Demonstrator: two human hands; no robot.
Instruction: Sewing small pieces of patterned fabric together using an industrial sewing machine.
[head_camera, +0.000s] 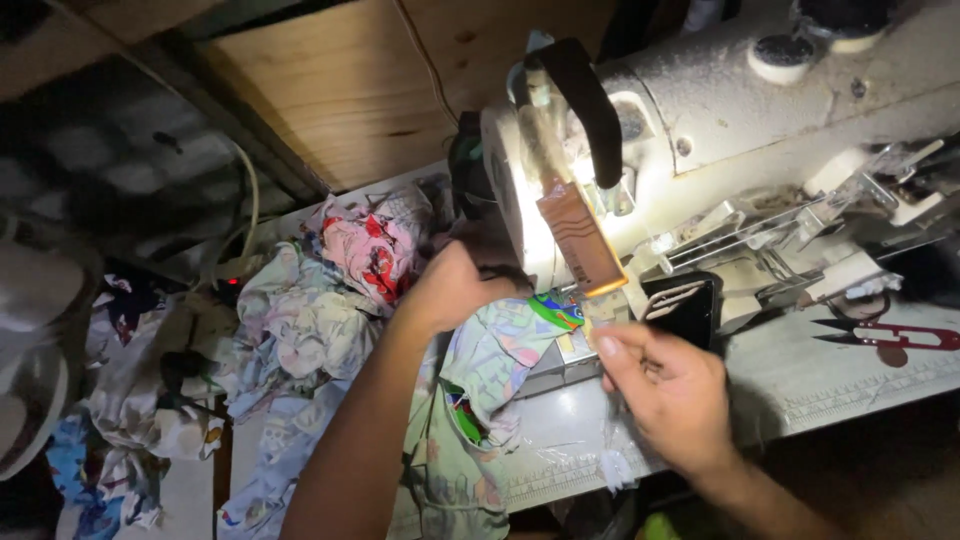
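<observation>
My left hand (455, 283) rests on a piece of printed, colourful fabric (497, 350) that lies under the head of a white sewing machine (720, 120), close to the needle area. My right hand (665, 385) is in front of the machine, its thumb and fingers pinched on a small pale strip (590, 328) at the fabric's edge. A bright lamp on the machine lights the spot between both hands. The needle itself is hidden behind the lamp glare and a brown tag.
A heap of printed fabric pieces (300, 330) lies to the left on the table. Red-handled thread snips (890, 335) sit on the machine bed at the right. A wooden board (350, 90) stands behind. A white cable (248, 200) hangs at the left.
</observation>
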